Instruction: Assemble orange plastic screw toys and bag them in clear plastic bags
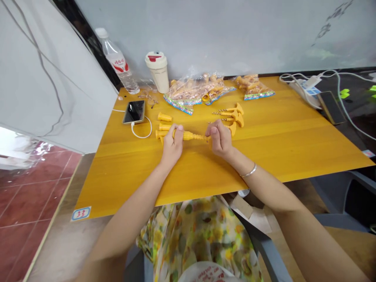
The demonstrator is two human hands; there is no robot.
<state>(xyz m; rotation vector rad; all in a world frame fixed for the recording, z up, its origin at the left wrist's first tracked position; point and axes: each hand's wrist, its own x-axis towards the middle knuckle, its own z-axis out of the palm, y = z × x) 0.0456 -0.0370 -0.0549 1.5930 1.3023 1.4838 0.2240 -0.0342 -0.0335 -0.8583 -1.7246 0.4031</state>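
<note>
A smooth yellow plastic rod (pixel 192 136), turned in bulges and finely ribbed toward its thin right end, is held level over the glossy wooden bench (pixel 293 133) at mid-scene. Its thick left end is wrapped in the closed left grip (pixel 172 144) and its right end is pinched in the closed right grip (pixel 220 140), so the rod spans the gap between the two. Stubby yellow plastic caps (pixel 164 116) are laid just far-left of the left grip, T-handled yellow screws (pixel 233 113) just beyond the right grip, and crinkled clear bags (pixel 196 93) of like parts farther back.
</note>
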